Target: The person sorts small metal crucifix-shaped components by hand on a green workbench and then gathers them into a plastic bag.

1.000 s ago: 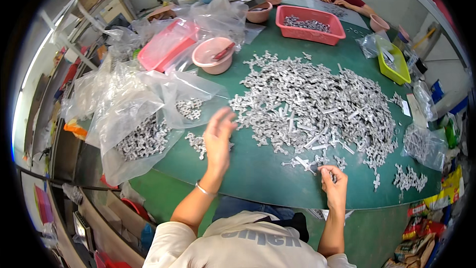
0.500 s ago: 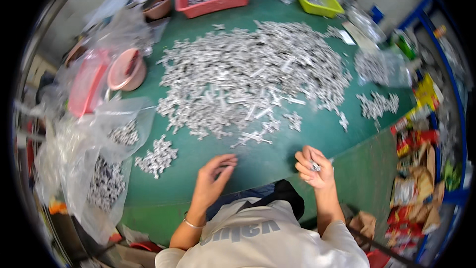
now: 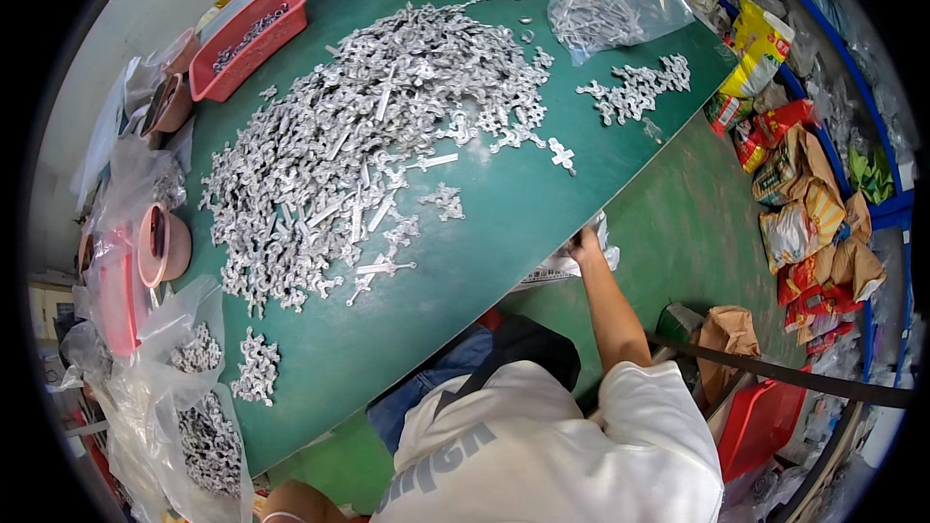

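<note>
Hands at green tabletop [image 3: 504, 232] edge
Your right hand [image 3: 584, 244] touches a plastic bag [image 3: 572, 266] at four o'clock; finger state unclear. Metal parts [image 3: 358, 145] heap at eleven.

Bright, even overhead light, no hard shadows on the green table [image 3: 504, 232]. Heap of silver metal parts [image 3: 368, 136] glints, small highlights blown out. Clear plastic bags [image 3: 620, 5] carry white glare. Strong fisheye bend: table edge curves, black vignette rings the frame. Centre sharp; rim soft and smeared, lower left bags [image 3: 184, 426] slightly blurred.
</note>
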Action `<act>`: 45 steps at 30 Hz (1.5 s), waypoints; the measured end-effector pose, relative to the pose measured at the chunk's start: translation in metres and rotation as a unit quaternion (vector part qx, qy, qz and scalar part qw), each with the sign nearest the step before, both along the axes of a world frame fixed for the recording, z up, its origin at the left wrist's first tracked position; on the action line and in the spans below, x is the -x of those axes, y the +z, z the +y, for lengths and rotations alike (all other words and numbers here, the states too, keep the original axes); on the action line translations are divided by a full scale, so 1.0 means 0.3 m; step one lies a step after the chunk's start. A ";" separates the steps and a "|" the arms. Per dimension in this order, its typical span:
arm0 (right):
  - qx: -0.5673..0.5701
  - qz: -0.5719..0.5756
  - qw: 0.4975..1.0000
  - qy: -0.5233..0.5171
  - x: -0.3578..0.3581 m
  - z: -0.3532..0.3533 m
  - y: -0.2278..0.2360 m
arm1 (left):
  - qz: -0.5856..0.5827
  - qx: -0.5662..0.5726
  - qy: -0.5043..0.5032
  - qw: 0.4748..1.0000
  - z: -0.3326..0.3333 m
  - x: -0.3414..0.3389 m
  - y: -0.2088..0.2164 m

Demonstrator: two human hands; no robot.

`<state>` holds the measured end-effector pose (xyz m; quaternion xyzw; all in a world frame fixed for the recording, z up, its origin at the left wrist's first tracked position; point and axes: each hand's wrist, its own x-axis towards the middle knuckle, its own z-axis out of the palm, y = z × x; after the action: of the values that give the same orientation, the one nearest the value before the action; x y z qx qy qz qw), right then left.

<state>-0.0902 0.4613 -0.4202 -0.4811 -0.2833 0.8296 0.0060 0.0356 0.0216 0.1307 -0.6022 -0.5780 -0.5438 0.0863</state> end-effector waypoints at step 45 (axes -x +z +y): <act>-0.709 0.059 0.675 0.194 -0.377 -0.231 0.235 | 0.098 -0.100 -0.119 0.983 -0.042 -0.298 0.050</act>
<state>0.0230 0.3919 -0.3497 -0.2171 -0.8725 0.3887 0.2014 0.1250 0.0090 0.1456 -0.7055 -0.4337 -0.5436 0.1368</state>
